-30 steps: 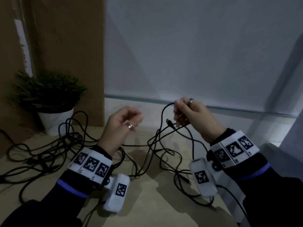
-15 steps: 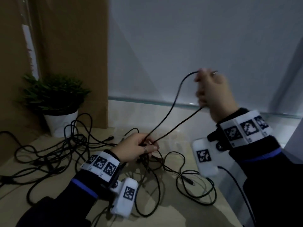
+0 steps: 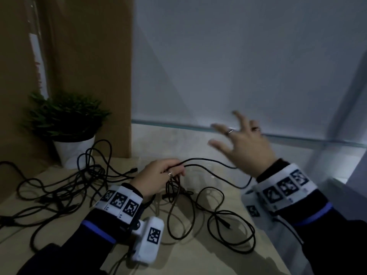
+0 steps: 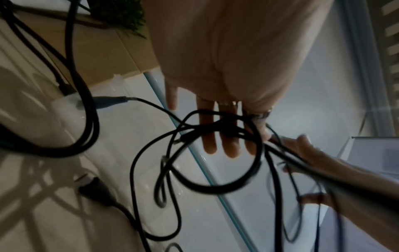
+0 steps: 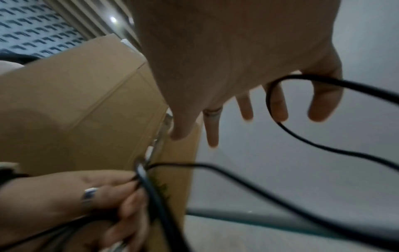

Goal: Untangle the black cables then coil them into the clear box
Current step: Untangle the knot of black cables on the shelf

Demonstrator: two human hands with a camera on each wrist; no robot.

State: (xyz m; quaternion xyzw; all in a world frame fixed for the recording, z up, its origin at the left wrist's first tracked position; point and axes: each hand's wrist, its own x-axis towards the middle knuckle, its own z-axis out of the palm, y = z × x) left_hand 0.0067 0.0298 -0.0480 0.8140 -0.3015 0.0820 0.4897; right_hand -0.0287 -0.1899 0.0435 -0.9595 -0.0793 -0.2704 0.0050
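Pale wall behind a tan table [image 3: 188, 259]. Just right of the potted plant [image 3: 65, 120] we pinch several loops of black cables [image 3: 210, 169] in our left hand [image 3: 158, 177]. Our right hand [image 3: 244, 143], right of that, is splayed, holding nothing. We judge untangling is underway; next, regrasp a strand. Clear box [image 3: 200, 175] is barely discernible beneath the loops.

Tangled black cables [image 3: 65, 187] and potted plant [image 3: 67, 128] crowd the table's [image 3: 178, 261] left.
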